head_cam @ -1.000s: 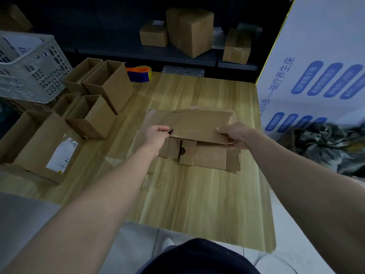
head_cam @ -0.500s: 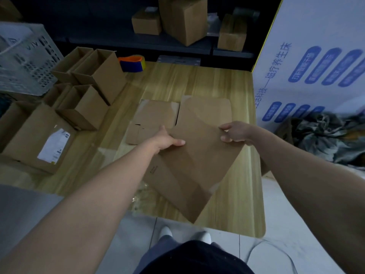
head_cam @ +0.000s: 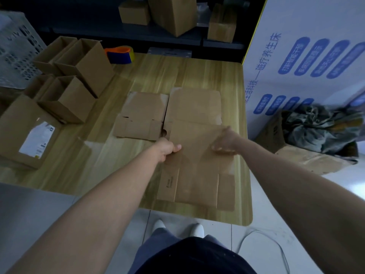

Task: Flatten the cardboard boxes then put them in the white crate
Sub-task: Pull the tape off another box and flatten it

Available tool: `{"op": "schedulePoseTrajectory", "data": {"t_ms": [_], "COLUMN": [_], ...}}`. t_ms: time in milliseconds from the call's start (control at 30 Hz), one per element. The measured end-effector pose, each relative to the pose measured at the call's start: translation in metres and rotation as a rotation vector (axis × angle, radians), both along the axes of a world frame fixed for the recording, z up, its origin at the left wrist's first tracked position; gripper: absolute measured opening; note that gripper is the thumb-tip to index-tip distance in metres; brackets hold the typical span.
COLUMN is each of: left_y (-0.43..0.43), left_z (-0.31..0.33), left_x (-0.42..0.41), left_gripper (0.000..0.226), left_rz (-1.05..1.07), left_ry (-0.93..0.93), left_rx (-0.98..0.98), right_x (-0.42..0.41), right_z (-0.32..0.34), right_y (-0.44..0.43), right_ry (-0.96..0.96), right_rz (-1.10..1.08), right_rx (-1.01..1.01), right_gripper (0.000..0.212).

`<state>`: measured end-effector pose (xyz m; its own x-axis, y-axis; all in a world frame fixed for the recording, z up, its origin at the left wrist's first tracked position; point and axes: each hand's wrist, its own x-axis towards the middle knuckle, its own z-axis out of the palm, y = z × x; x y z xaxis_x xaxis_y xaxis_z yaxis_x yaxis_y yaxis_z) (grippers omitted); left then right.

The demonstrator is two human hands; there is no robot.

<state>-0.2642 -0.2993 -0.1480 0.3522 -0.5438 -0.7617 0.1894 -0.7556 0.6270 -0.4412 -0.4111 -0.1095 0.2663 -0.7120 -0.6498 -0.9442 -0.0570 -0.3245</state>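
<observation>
While the left grip [head_cam: 169, 150] pinches its left edge and the right grip [head_cam: 225, 142] clasps its right, a flattened cardboard box [head_cam: 197, 175] is held at the wooden table's [head_cam: 98, 175] near end; beyond, 2 flat sheets [head_cam: 144, 115], a white-labelled carton [head_cam: 17, 123], the perforated white crate [head_cam: 15, 54] far left, a board [head_cam: 308, 32] reading "磁疗养生床".

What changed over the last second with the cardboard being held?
The flattened box was drawn off the pile toward the near table edge, swung diagonal, and is now squared up there. The left hand and right hand have kept hold of its sides. The two flat pieces behind it, the open boxes and the white crate have not moved.
</observation>
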Motion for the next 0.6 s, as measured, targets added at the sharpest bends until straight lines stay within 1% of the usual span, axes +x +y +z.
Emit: {"op": "schedulePoseTrajectory", "data": {"t_ms": [33,100,167,233,267,333,433,500,600], "left_y": [0.004,0.013,0.019,0.021,0.021,0.020,0.019,0.017,0.011], "left_z": [-0.008,-0.021,-0.032,-0.039,-0.041,-0.043,-0.048,-0.052,-0.054], "left_x": [-0.004,-0.010,-0.014,-0.018,-0.020,-0.024,-0.026,-0.025,-0.022], "left_gripper": [0.058,0.064,0.072,0.083,0.088,0.088,0.078,0.075,0.074], "left_rz": [-0.022,-0.122,-0.252,-0.348,-0.391,-0.445,-0.476,-0.461,-0.436], "left_ry": [-0.042,-0.214,-0.379,-0.488,-0.543,-0.632,-0.700,-0.698,-0.684], "left_rx": [0.026,0.083,0.124,0.148,0.162,0.190,0.219,0.216,0.187], "right_x": [-0.005,-0.014,-0.021,-0.023,-0.024,-0.024,-0.021,-0.019,-0.017], "right_z": [-0.009,-0.029,-0.044,-0.058,-0.062,-0.067,-0.076,-0.081,-0.082], "right_y": [0.007,0.016,0.026,0.029,0.032,0.035,0.037,0.036,0.029], "right_ry": [-0.018,-0.012,0.046,0.038,0.040,0.081,0.128,0.158,0.173], "right_rz": [-0.059,-0.098,-0.037,-0.005,-0.008,-0.038,-0.043,-0.033,-0.023], "right_rx": [0.029,0.033,0.057,0.048,0.053,0.040,-0.010,-0.046,-0.045], "right_gripper": [0.096,0.096,0.096,0.097,0.102,0.113,0.119,0.120,0.119]}}
